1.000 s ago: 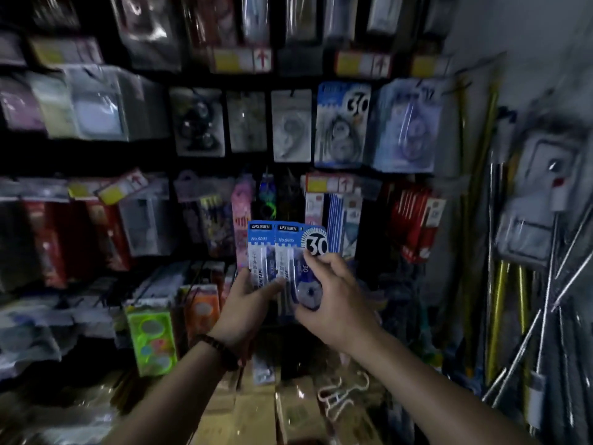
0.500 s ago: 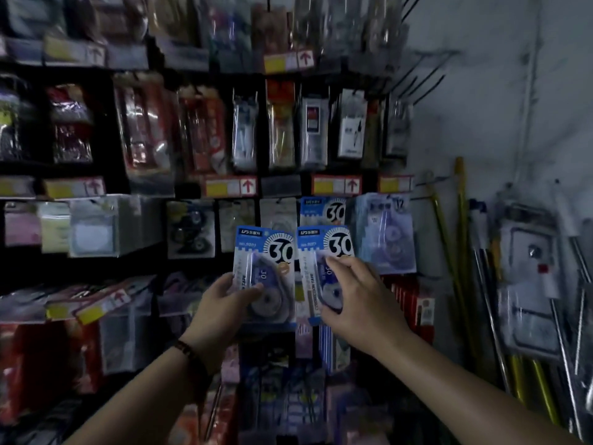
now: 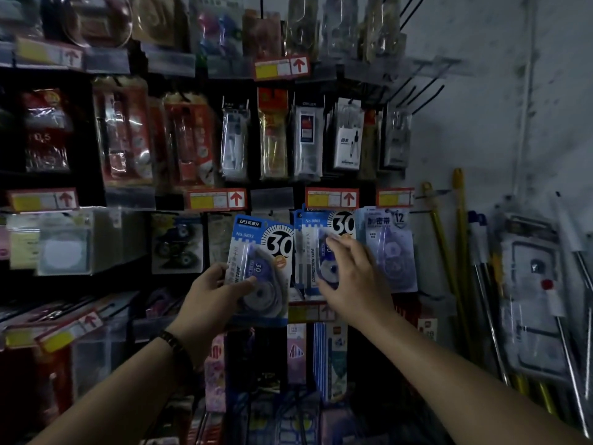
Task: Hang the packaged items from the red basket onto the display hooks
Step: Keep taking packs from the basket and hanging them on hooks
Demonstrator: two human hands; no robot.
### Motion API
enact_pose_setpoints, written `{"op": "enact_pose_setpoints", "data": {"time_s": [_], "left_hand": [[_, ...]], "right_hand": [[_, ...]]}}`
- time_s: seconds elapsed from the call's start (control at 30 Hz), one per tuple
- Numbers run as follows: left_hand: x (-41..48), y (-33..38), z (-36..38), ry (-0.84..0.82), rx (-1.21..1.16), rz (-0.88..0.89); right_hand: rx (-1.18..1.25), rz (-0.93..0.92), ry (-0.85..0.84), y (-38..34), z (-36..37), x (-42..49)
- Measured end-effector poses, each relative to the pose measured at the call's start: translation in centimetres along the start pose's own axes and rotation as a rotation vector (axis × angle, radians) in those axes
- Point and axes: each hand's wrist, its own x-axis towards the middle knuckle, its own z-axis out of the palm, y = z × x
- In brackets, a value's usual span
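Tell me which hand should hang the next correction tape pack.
Left, probably: the left hand grips a tilted correction tape pack beside the matching hung packs, while the right hand rests on one of those.
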Motion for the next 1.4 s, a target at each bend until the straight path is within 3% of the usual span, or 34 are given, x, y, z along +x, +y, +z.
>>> {"op": "enact_pose_setpoints", "data": {"time_s": [0.37,0.53,0.67,0.8,1.03,1.1,1.23,1.4], "left_hand": [[0.6,-0.1,0.5,0.018,0.055,0.014],[0.7,-0.4,0.9,0.031,0.047,0.006],[0.6,-0.5,1.7,0.034,0.036,-0.016],[0.2,0.0,3.4,0.003,0.042,-0.011],[-0.6,0.8,6.4,-0.044,0.113,0.016],[-0.3,0.8,6.5,-0.017,0.291,0.095],[-0.5,0.6,5.1,0.020,0.998,0.367],[-0.7,1.1,3.5,0.021,1.183,0.432]], "right_hand": [[-0.070,0.058,-0.180,0.2,1.5,2.0],[0.011,0.117,-0.130,-0.4,1.6,1.8],[0.105,-0.101,0.070,-1.6,0.7,-0.2],[0.127,-0.263,0.009,-3.3,-0.4,-1.7],[0.182,-0.129,-0.067,-2.7,-0.2,-2.6],[0.174,-0.105,-0.072,-2.0,-0.1,-2.6],[0.127,-0.005,-0.062,-0.1,0.2,-2.1],[0.056,0.010,-0.008,0.7,0.5,-0.9]]}}
